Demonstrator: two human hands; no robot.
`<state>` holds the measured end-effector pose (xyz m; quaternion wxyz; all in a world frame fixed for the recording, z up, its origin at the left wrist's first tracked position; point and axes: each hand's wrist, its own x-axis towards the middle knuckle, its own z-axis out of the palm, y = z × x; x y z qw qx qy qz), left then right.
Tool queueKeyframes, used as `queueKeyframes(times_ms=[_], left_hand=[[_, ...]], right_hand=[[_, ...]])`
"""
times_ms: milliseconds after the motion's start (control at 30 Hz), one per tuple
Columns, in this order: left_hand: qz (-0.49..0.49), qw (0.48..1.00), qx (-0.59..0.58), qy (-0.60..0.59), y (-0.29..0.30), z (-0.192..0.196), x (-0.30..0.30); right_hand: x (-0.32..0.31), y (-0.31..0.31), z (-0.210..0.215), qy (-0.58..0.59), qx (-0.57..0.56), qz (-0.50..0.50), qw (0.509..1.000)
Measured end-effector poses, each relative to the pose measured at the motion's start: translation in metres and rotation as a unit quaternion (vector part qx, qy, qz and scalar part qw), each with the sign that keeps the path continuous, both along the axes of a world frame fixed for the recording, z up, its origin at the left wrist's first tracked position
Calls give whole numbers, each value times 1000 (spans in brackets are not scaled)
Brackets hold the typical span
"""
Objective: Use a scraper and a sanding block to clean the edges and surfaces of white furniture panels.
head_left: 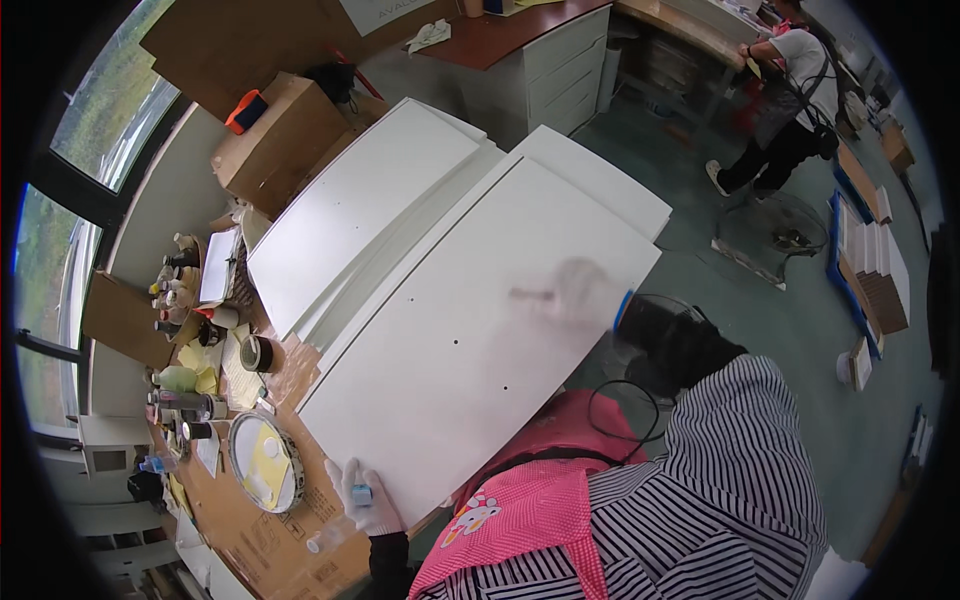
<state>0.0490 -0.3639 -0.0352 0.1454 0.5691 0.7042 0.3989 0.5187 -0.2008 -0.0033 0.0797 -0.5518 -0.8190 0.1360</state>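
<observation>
A large white panel with small dark holes lies tilted before me, on top of other white boards. My left hand, in a white glove, is at the panel's near left corner, with a small blue block held in its fingers. Over the panel's right part is my right hand, a pale smear of motion at the end of a black sleeve with a blue edge. Its fingers cannot be made out, nor whether the brownish blur at its tip is something held.
A cardboard-covered bench carries a round tray, a dark open tin, a clear bottle and several small bottles. More white panels are stacked behind. On the floor at right stand a fan and a co-worker.
</observation>
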Motion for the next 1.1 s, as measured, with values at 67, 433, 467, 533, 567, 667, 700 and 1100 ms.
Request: queueKeyframes(times_ms=[67,433,467,533,567,667,700,1100], left_hand=[[-6,1000,4,-5,1,6,10],[21,1000,7,-9,10,10,10],[30,999,16,1,15,7,12],[19,1000,15,8,32,11,25],[33,999,8,23,25,11,27],[44,999,-4,10,27,15,41],[47,999,-6,24,26,15,40],[21,1000,3,-5,23,4,32]], right_hand=[[88,56,-33,-243,260,-142,924],[-43,184,9,-90,118,-182,972],[-64,177,-14,-43,194,-128,972],[-129,175,-100,-68,400,-52,913],[-194,143,-71,96,307,65,945],[-317,93,-19,82,76,130,985],[-339,85,-12,20,17,150,988],[145,120,7,31,240,-420,875]])
